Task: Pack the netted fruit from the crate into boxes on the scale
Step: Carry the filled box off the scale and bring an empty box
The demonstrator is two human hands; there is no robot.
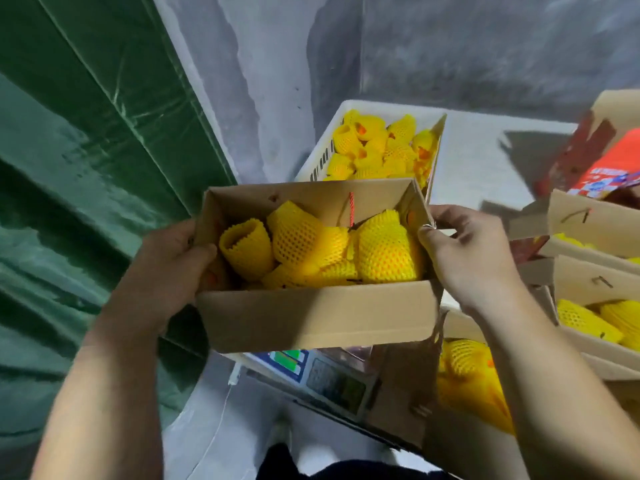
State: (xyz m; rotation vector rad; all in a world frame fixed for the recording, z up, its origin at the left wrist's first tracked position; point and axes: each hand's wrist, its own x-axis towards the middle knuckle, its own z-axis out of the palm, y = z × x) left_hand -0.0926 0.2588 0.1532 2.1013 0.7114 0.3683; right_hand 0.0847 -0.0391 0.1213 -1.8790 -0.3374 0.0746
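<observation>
currently: cardboard box (311,317) of netted fruit (388,251), above scale (322,372); my left hand (166,271) and right hand (471,251) fingers curl over end walls. likely heavy, walls flexible; i support underneath.

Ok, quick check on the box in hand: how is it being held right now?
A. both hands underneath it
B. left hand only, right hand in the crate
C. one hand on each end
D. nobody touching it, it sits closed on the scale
C: the left hand grips the left end of the open cardboard box and the right hand holds its right end, with netted fruit inside.
</observation>
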